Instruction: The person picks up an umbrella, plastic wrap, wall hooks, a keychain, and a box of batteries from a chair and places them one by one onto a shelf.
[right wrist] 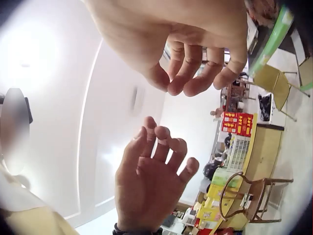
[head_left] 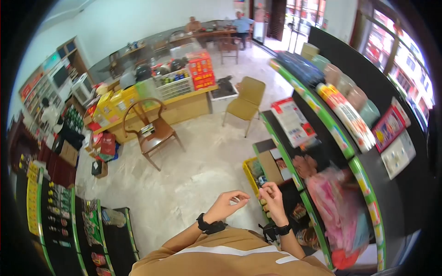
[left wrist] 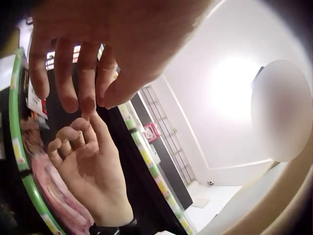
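Note:
My left hand (head_left: 226, 205) is held out in front of my body, its fingers loosely bent and nothing between them. Close beside it, my right hand (head_left: 273, 202) is raised with fingers softly curled, thumb tip near the index fingertip, also holding nothing. The right wrist view shows the left palm (right wrist: 152, 188) facing the camera below the right hand's fingers (right wrist: 195, 78). From the left wrist the right palm (left wrist: 95, 171) appears under the left fingers (left wrist: 66, 73), and the fingertips overlap there. Each wrist wears a black strap (head_left: 210, 224).
Shelves with green edging (head_left: 317, 106) run along my right, with pink plastic bags (head_left: 329, 207) and a yellow crate (head_left: 251, 177) low down. A wooden armchair (head_left: 156, 131) and a tan chair (head_left: 247, 99) stand ahead, near a goods-laden counter (head_left: 184, 108). Bottle shelves (head_left: 60, 216) are at left.

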A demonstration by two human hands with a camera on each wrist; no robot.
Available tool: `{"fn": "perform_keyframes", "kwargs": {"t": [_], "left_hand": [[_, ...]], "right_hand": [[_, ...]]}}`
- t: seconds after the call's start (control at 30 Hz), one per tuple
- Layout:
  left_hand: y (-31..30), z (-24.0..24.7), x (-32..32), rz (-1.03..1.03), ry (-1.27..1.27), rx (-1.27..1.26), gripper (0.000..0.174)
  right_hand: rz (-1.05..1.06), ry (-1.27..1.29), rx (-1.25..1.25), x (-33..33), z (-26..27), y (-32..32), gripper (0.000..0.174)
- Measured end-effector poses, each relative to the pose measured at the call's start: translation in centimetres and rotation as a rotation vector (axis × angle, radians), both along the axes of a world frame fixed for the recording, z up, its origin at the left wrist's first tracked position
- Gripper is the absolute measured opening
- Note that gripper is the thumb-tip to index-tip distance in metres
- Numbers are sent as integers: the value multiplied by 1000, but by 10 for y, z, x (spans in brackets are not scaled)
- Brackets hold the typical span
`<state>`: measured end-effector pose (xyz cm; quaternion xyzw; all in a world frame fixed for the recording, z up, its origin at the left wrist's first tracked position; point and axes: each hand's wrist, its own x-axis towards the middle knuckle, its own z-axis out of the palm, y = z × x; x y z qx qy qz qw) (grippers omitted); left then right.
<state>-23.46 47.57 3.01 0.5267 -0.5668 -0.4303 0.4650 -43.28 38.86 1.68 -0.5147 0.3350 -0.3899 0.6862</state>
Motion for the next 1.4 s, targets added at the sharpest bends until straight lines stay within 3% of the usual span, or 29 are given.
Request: {"fn": "perform_keyframes", "kwargs": {"t": [0.23,0.6,0.77,0.8,0.83,0.87,0.9,0.93,1.0,1.1,1.23,1.27,1.33,1.4], "left_hand": [[2,-26,130,311,153,35,15],[-105,-41,191,188,229,182,15],[-183,-35,206,-16,100,174,21],[-198,-24,217,-44,-109,32,23],[-212,-17,232,-77,-307,-87,25],[-227,-23,260,-125,-407,-19,26],[-241,-6,280,34,-405,84,23],[-261,8,305,150,-424,-12,18],[-292,22,362,393,-433,20,18],[-320,34,407,658,-211,83,16],[-343,1,421,696,-117,88,15],[-347,-9,424,701,-210,179,14],[-366,-13,424,684,-108,269,17],[-376,-46,441,686,16,231,22]], "right_hand": [[169,25,16,128,-17,-54,11],[104,8,220,203,-54,-138,8],[49,6,90,244,-59,-226,12],[30,-12,40,246,-82,-256,7],[19,24,-37,250,-67,-278,7],[46,125,-94,252,-38,-300,9],[20,2,-1,259,-35,-323,9],[-24,-134,61,266,-38,-345,10],[-68,-157,154,276,-41,-387,10],[-34,-141,204,296,-51,-433,11],[80,23,208,344,-61,-473,14],[96,78,176,362,-59,-484,14],[174,53,192,395,-64,-503,14],[267,41,168,433,-66,-523,14]]}}
